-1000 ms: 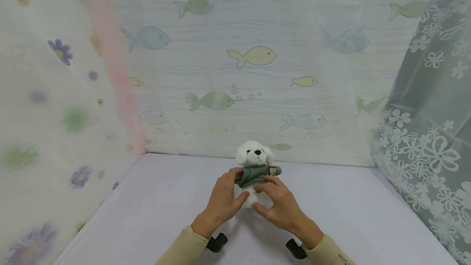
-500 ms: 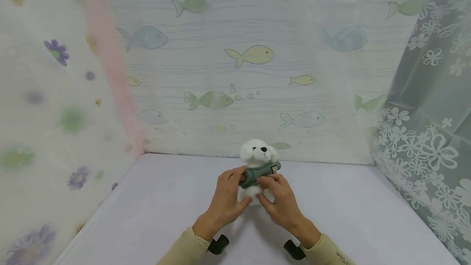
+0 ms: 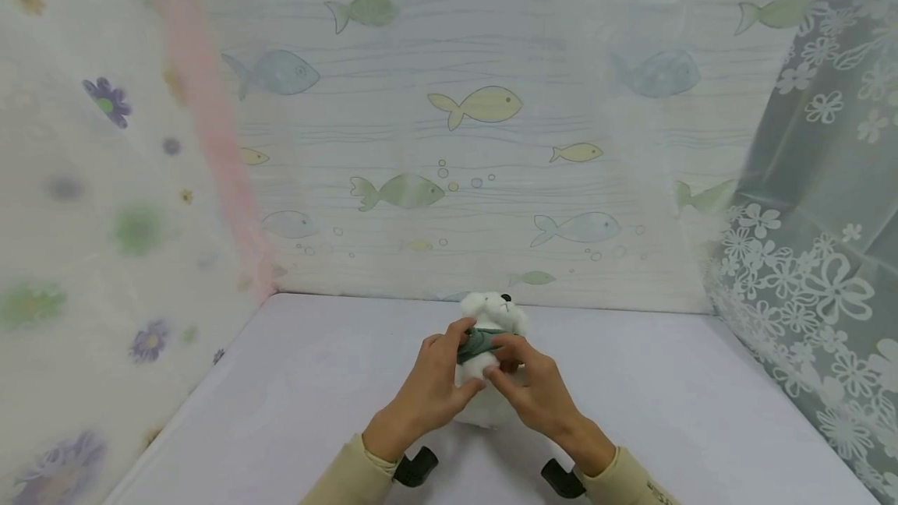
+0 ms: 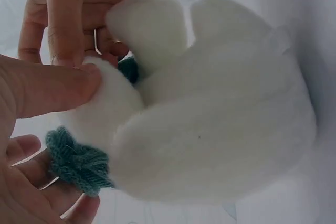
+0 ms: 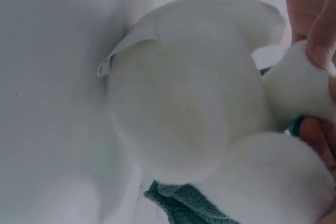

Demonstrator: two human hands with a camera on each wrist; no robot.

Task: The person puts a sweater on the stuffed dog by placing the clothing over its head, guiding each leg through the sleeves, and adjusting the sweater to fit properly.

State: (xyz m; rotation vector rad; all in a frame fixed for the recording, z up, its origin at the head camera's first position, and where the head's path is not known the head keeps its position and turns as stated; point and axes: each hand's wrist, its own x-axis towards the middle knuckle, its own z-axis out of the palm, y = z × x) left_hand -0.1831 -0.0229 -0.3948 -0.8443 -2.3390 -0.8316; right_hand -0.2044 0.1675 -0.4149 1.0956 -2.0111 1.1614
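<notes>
Near the back of the pale lavender tabletop [image 3: 295, 380], just in front of the fish-patterned curtain [image 3: 477, 107], a white plush dog [image 3: 491, 310] is being worked on by both hands. Half a second ago the toy was sitting more upright, with its head clear above the fingers and the teal knitted sweater [image 3: 477, 341] spread as a wide band with its label showing; now the dog is tipping back and sinking lower between the hands, and the sweater is bunching into a narrow roll high on the chest, the label no longer in sight.

The left hand [image 3: 431, 384] is curling around the toy's side, its thumb pressing into a white plush limb while the fingers are pinching the rolled knit edge, as the left wrist view shows at the sweater's hem [image 4: 79, 163]. The right hand [image 3: 533, 388] is also closing on the toy, fingertips gripping at the sweater and a front paw [image 5: 299, 87]; the right wrist view is showing the dog's rounded bottom with its sewn-in tag [image 5: 113, 59] and a strip of teal knit below.

Judging from the bunching, the garment appears to be travelling along the body toward the head rather than sitting settled, so the toy's clothing is partway through being shifted. Both beige sleeves [image 3: 351, 478] are resting low at the table's near edge.
</notes>
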